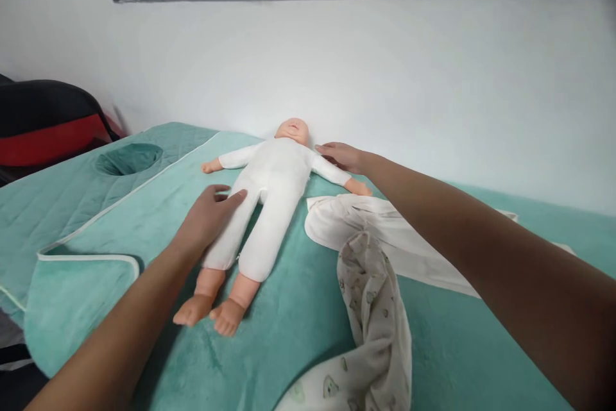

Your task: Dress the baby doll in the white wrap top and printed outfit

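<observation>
A baby doll (274, 186) with a white cloth body lies on its back, arms spread and bare feet towards me. My left hand (209, 215) is at the outer side of the doll's thigh on the left of the picture, thumb over the white cloth. Its fingers look apart and do not wrap round the leg. Beyond the doll's arm on the right, my right hand (342, 156) reaches in beside the shoulder with fingers stretched out, holding nothing. Whether its fingertips touch the doll cannot be made out.
A folded white cloth (351, 218) lies right of the doll, partly behind my right forearm. Closer to me is a rumpled animal-print cloth (380, 327). A green blanket (158, 218) covers the padded bed (62, 199), which has a round hole. Behind stands a white wall (231, 65); a black-and-red chair (48, 119) is left.
</observation>
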Tool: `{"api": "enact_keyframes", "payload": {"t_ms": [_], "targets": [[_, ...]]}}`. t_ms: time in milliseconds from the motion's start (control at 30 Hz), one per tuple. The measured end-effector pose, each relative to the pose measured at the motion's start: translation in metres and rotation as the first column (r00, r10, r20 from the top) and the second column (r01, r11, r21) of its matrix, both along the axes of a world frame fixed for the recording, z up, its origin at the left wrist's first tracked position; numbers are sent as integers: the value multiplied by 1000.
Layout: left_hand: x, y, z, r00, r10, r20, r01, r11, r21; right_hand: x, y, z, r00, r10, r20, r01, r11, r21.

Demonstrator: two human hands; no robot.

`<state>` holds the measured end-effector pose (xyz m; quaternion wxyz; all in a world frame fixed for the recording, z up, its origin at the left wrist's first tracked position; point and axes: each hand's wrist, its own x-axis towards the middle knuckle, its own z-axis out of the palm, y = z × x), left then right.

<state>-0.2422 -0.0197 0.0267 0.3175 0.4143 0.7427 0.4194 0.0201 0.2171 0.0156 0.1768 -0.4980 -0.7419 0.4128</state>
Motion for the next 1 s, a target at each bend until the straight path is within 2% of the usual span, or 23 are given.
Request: {"api": "enact_keyframes", "payload": {"t_ms": [33,67,133,167,233,300,333,400,467,567,600,633,667,733,767,800,900,933,1000], "targets": [[6,-6,1,968,57,-244,-31,994,107,16,-7,0,990,-22,136,11,996,86],[13,-14,2,891,86,-445,10,978,208,35,-17,0,963,-54,262,10,986,166],[33,-37,3,706,40,-707,252,919,303,76,-42,3,903,-119,413,12,967,253],[46,-51,3,614,-18,-789,394,873,287,97,-56,6,880,-139,453,12,962,272],[73,-79,-1,434,-161,-887,629,758,171,135,-88,10,827,-146,543,-24,956,293],[102,-102,-9,271,-284,-920,760,649,23,162,-119,15,782,-113,613,-80,957,279],[116,-110,-14,217,-309,-926,796,605,-15,171,-134,17,766,-90,636,-110,957,268],[144,-117,-23,178,-335,-925,820,571,-49,177,-163,22,751,-40,659,-177,950,259],[170,-114,-29,208,-321,-924,813,582,-19,172,-195,30,755,19,656,-258,928,270],[205,-106,-29,311,-276,-909,770,634,71,157,-252,44,774,123,622,-381,874,302],[215,-104,-27,351,-279,-894,754,651,93,153,-273,49,780,168,603,-429,845,320],[223,-103,-24,382,-299,-874,748,656,102,151,-294,54,786,237,571,-499,789,359],[231,-102,-20,402,-333,-853,755,648,102,151,-314,59,787,270,554,-531,754,387],[245,-103,-11,422,-403,-812,784,612,104,156,-346,65,799,284,531,-533,743,405],[250,-104,-6,456,-415,-787,779,614,128,161,-358,66,827,250,503,-486,768,416],[255,-106,0,521,-408,-750,748,641,171,167,-365,67,867,197,457,-412,801,435],[267,-111,21,794,-318,-517,533,773,343,186,-373,61,976,2,220,-106,880,464],[270,-113,29,861,-289,-418,460,792,402,190,-373,57,990,-39,135,-24,902,431],[275,-121,48,934,-265,-241,355,780,515,190,-374,50,998,-53,-15,55,954,296]]}}
